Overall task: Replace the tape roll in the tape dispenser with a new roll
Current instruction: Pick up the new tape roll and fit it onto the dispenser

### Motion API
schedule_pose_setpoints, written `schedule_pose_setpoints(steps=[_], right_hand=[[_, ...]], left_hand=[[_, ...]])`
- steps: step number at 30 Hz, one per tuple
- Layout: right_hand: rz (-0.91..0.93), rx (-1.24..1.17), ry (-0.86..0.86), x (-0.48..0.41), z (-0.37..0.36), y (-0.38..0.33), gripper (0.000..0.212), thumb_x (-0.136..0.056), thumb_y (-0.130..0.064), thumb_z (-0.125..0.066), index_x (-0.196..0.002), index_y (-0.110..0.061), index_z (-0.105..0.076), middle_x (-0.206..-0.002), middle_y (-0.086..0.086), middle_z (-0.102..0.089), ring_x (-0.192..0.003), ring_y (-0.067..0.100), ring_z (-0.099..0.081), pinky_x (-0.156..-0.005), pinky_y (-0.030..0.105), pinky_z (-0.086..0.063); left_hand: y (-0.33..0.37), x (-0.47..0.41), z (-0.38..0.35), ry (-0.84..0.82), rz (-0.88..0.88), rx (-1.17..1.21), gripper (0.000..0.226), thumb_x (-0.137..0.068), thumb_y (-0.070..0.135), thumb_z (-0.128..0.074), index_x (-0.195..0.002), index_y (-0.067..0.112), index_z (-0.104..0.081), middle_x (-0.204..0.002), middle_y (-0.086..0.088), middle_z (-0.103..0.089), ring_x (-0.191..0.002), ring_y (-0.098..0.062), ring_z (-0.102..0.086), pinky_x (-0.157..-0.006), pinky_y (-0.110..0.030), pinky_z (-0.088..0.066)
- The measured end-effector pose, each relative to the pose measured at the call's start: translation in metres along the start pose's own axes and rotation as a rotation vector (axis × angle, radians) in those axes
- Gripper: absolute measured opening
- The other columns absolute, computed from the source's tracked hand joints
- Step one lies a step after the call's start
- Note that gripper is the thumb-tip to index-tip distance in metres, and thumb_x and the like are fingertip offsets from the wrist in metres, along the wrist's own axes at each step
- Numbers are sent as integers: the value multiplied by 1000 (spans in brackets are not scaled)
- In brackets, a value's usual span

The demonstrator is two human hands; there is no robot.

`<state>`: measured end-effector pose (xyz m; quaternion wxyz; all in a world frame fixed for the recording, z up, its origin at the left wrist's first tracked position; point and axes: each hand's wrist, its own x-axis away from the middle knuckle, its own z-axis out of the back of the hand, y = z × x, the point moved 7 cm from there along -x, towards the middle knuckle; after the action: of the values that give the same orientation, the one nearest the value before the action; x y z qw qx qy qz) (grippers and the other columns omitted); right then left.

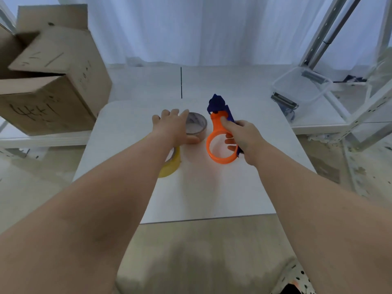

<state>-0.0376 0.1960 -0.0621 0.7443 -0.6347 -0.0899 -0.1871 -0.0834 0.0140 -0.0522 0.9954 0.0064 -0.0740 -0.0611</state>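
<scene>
An orange and blue tape dispenser [220, 145] lies on the white table [212, 187]; its orange ring holds no roll. My right hand [244, 136] grips it, thumb on the orange neck and fingers through the ring. A nearly used-up brownish roll [198, 124] lies flat just left of the dispenser. My left hand [172, 126] rests over its left side with fingers spread and the thumb against its near wall. A yellow tape roll [171, 166] lies nearer to me, mostly hidden under my left forearm.
An open cardboard box [46, 85] stands on a shelf at the left. A clear plastic tub [301, 88] and white metal shelving [343, 60] stand at the right. A curtain hangs behind the table.
</scene>
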Motion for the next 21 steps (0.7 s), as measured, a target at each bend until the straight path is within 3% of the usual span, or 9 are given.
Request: schedule_pose_setpoints(steps=[3,5,8,14,17,19,21], right_hand=[[10,-10,5,8,-11,-8,41,-86,-48,-60,-105,-12,-55,-94,8,-56,-82,21,-56,-79,41,-52],[3,4,0,16,-20,-14,53,-85,-51,-59,-111,-6,-56,-89,9,-53,-77,22,-55,-67,36,-50],[40,-31,-13,23,-32,-28,55,-83,-52,-61,-111,-8,-44,-80,1,-45,-68,17,-49,-57,27,-41],[134,108,-140,37,-52,-40,49,-84,-40,-66,-113,-17,-33,-102,0,-48,-87,15,-52,-62,26,-43],[96,145,-151,37,-51,-32,51,-85,-45,-63,-118,-13,-40,-100,1,-54,-77,10,-53,-65,26,-45],[96,163,-131,34,-49,-27,49,-85,-47,-61,-115,-13,-42,-91,0,-55,-72,10,-50,-71,30,-45],[146,178,-109,29,-50,-28,45,-86,-45,-62,-112,-14,-43,-87,-2,-52,-72,10,-49,-74,30,-43]], left_hand=[[-8,15,23,54,-18,-3,82,-80,62,-56,-145,21,-26,-146,-10,-36,-132,-33,-32,-103,-47,-28],[-17,28,37,83,-15,24,77,-84,57,-54,-145,19,-27,-145,-11,-37,-132,-33,-33,-103,-48,-29],[-30,51,41,100,-16,79,69,-88,50,-52,-145,19,-29,-145,-11,-37,-132,-33,-34,-103,-47,-33],[-67,78,16,-14,35,202,68,-90,43,-53,-146,17,-27,-149,-12,-28,-129,-35,-41,-104,-45,-38],[-82,81,3,-112,130,219,73,-91,41,-53,-149,14,-18,-151,-16,-23,-130,-38,-41,-105,-45,-36],[-86,80,-8,-187,168,202,71,-91,42,-54,-146,10,-23,-145,-19,-36,-124,-37,-47,-101,-44,-40],[-84,77,-16,-242,191,242,61,-90,43,-54,-135,8,-34,-125,-19,-54,-101,-36,-62,-87,-41,-51]])
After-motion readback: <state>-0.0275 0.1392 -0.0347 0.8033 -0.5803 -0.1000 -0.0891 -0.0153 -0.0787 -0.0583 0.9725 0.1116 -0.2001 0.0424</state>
